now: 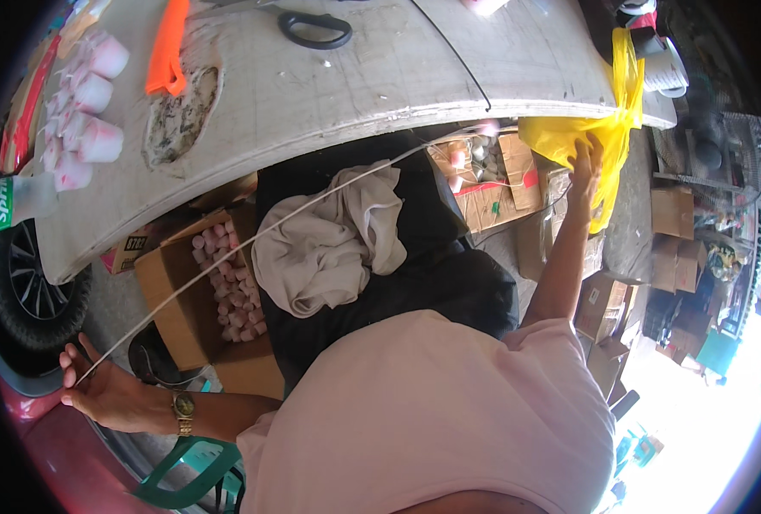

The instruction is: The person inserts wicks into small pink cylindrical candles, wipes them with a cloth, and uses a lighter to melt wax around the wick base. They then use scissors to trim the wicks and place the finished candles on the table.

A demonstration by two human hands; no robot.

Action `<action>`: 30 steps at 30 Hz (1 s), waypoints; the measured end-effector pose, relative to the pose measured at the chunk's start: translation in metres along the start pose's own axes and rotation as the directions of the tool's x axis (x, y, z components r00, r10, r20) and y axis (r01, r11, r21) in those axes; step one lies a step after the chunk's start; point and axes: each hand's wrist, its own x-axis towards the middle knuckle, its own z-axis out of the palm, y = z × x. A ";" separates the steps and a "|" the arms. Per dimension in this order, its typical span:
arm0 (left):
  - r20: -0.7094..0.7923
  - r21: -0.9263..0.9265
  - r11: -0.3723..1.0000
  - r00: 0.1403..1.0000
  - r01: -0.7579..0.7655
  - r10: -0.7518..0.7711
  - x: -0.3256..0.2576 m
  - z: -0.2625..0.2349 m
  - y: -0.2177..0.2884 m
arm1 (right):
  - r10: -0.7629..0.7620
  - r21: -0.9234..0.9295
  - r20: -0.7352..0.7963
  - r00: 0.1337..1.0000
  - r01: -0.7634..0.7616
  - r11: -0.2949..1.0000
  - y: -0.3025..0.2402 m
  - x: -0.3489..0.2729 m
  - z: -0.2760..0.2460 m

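Out to the left, my left hand [110,392] pinches the end of a long white cord [202,277] between thumb and fingers. The cord stretches taut across my lap, rising toward the table edge near a yellow plastic bag [569,137]. That bag, with knotted handles, hangs over the table's right edge. Against it rests my right hand [588,163], fingers apart; part of the palm is hidden from view. A crumpled beige cloth [329,240] lies on my dark-clothed lap, under the cord.
The worn white table [415,77] bears black-handled scissors [315,30], an orange-handled tool [168,51], and several bundled pink-white cups [98,141]. Beneath stand a cardboard box [172,287] of small pink pieces and another open box [492,206]. A car wheel [33,278] is at left.
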 end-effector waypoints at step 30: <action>0.183 0.120 0.979 0.966 0.164 -0.184 0.007 0.004 -0.012 | 0.120 0.245 0.084 0.989 -0.137 0.960 -0.097 -0.017 -0.019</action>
